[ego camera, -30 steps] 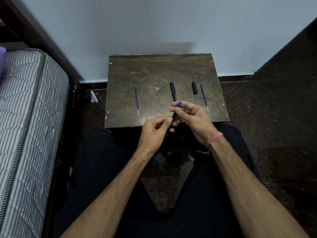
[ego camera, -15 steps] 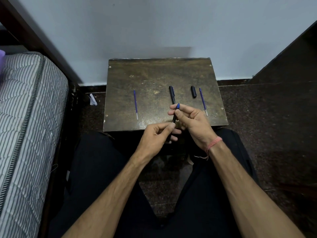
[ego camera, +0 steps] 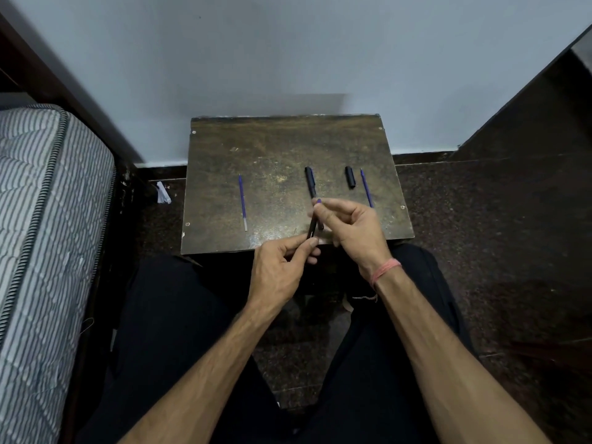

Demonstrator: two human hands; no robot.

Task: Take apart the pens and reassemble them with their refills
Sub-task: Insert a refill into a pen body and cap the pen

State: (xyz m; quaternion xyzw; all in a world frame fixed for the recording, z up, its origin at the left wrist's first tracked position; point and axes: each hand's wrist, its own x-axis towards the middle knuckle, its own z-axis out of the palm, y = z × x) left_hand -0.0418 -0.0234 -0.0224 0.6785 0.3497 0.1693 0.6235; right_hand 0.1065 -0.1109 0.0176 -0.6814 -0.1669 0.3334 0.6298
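Note:
A black pen barrel (ego camera: pixel 312 228) is held upright and tilted over the near edge of the small dark table (ego camera: pixel 275 142). My left hand (ego camera: pixel 282 267) pinches its lower end. My right hand (ego camera: pixel 352 232) grips its upper part, where a blue tip (ego camera: pixel 318 201) pokes out between the fingers. On the table lie a blue refill (ego camera: pixel 242 200) at the left, a capped black pen (ego camera: pixel 309 182) in the middle, a black cap (ego camera: pixel 350 177) and another blue refill (ego camera: pixel 366 187) at the right.
A striped mattress (ego camera: pixel 41 238) runs along the left. A white wall stands behind the table. A scrap of white paper (ego camera: pixel 163 193) lies on the dark floor left of the table. My legs in black trousers sit below the table's near edge.
Both hands have stayed on the pen barrel over the table's near edge, with small shifts of the fingers. The parts on the table have not moved.

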